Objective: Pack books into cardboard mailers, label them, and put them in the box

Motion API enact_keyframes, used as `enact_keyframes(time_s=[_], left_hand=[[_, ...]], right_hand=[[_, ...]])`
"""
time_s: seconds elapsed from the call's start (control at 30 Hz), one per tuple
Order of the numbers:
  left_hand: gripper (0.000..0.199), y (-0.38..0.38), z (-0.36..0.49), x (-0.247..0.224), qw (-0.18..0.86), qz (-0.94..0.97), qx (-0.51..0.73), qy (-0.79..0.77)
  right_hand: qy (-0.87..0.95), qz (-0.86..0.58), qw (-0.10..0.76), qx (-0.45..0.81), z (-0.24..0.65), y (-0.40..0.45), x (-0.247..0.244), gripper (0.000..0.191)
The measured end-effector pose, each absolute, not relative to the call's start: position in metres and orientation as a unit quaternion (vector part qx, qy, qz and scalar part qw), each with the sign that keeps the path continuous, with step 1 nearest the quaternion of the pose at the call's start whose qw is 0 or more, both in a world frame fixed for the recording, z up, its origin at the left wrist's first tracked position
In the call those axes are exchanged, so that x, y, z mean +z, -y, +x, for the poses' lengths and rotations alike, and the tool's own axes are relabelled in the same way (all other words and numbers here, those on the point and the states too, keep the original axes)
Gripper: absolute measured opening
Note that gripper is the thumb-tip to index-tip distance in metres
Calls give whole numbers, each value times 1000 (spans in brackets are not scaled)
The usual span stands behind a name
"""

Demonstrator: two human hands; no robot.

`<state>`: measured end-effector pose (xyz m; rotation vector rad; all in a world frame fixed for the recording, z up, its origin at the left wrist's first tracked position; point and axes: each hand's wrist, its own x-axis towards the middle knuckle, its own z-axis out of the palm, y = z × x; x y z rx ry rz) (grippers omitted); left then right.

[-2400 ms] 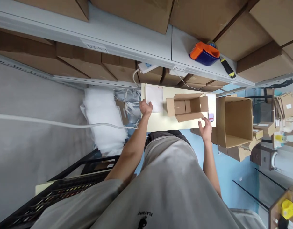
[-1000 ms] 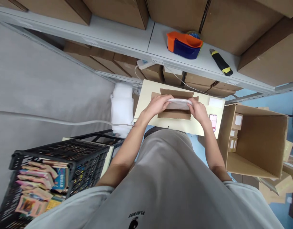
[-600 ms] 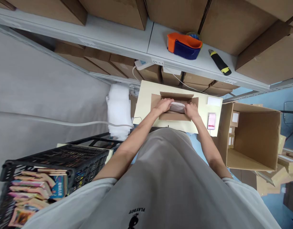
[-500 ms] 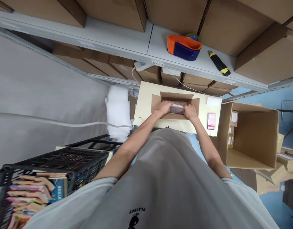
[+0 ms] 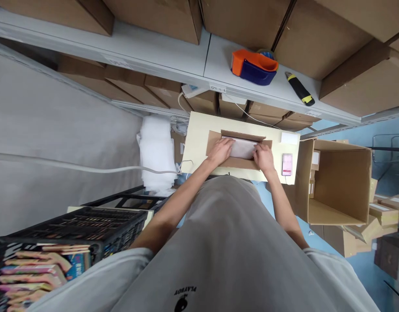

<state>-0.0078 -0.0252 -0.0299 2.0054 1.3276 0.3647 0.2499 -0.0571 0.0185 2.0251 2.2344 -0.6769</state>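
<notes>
A small open cardboard box [image 5: 240, 163] stands on the cream tabletop [image 5: 199, 130], its flaps spread. Inside lies a pale wrapped package [image 5: 242, 148], with a flat, smooth top. My left hand [image 5: 220, 150] rests at the package's left end, fingers extended over it and apart. At the right end, my right hand [image 5: 263, 157] has its fingers bent against the package and the box's edge; the fingertips are partly hidden.
A phone [image 5: 287, 164] and a white label stack [image 5: 289, 138] lie right on the tabletop. Beyond stands a large open carton [image 5: 341, 182]. The shelf [image 5: 173, 52] ahead holds boxes, a tape dispenser [image 5: 254, 67] and a cutter [image 5: 299, 89]. A black crate [image 5: 89, 225] is at left.
The package now shows as a wider, flatter surface in the box. My left hand has opened out over it, and my right hand has shifted slightly right and toward me.
</notes>
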Motion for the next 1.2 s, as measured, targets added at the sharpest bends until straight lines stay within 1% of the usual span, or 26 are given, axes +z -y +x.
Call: enact_keyframes(time_s=[0.1, 0.17, 0.27, 0.33, 0.43, 0.57, 0.63, 0.7, 0.73, 0.77, 0.8, 0.83, 0.9, 0.93, 0.97, 1.0, 1.07, 1.1, 1.13, 1.17, 1.2], left_hand=[[46, 46, -37, -22, 305, 723, 200, -587], [53, 58, -53, -23, 267, 666, 229, -658], [76, 69, -66, -31, 255, 600, 246, -717], [79, 73, -66, -33, 274, 595, 250, -713], [74, 81, -55, -30, 289, 626, 270, -672], [73, 92, -29, -21, 317, 683, 252, -608], [81, 95, -19, -22, 337, 718, 206, -573], [93, 96, -15, -27, 347, 752, 147, -541], [96, 95, -15, -30, 346, 765, 121, -529], [95, 94, -17, -34, 343, 776, 101, -520], [90, 92, -19, -37, 339, 782, 92, -515], [82, 89, -23, -40, 337, 784, 92, -513], [72, 82, -29, -46, 335, 776, 116, -522], [71, 77, -31, -48, 330, 768, 135, -532], [74, 71, -32, -49, 319, 758, 158, -546], [78, 65, -33, -51, 304, 749, 181, -560], [89, 50, -31, -52, 272, 741, 215, -575], [92, 43, -30, -52, 262, 746, 223, -570], [92, 37, -28, -51, 256, 757, 225, -558], [89, 31, -27, -51, 253, 770, 222, -542], [82, 27, -26, -50, 250, 783, 216, -526]], right_hand=[[-670, 714, -127, -161, 279, 80, 15, 49], [-610, 752, -206, -139, 295, 93, 8, 53], [-541, 774, -275, -182, 302, 104, -1, 61], [-531, 762, -293, -229, 297, 109, -2, 64], [-560, 722, -285, -289, 282, 112, 1, 67], [-620, 668, -233, -338, 269, 110, 2, 64], [-650, 649, -190, -345, 269, 105, -2, 67], [-683, 627, -134, -350, 274, 100, -7, 78], [-698, 614, -105, -352, 278, 97, -10, 85], [-711, 601, -80, -356, 282, 95, -12, 87], [-720, 590, -64, -360, 286, 93, -15, 84], [-723, 582, -59, -366, 290, 91, -17, 76], [-715, 586, -75, -373, 297, 88, -22, 57], [-704, 603, -90, -363, 299, 86, -26, 52], [-690, 629, -105, -342, 300, 83, -29, 52], [-673, 661, -120, -310, 299, 80, -34, 57], [-639, 716, -148, -240, 297, 73, -41, 78], [-631, 728, -161, -214, 295, 70, -44, 88], [-634, 728, -171, -197, 293, 66, -46, 95], [-645, 719, -177, -188, 292, 63, -47, 96], [-661, 705, -178, -183, 291, 61, -47, 91]])
